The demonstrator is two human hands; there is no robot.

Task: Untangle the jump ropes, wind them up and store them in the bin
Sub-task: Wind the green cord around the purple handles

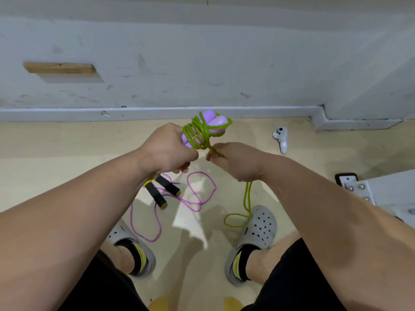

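Green rope [197, 133] round handles [213, 122], both hands

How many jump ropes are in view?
2. The green rope is coiled round its purple handles in the left hand, its tail pinched by the right hand; the pink rope lies on the floor. Others may be out of frame.

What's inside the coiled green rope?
Two purple handles: rounded ends show past the coiled green rope. Their middles are covered by its coils, their lower parts partly by the left hand.
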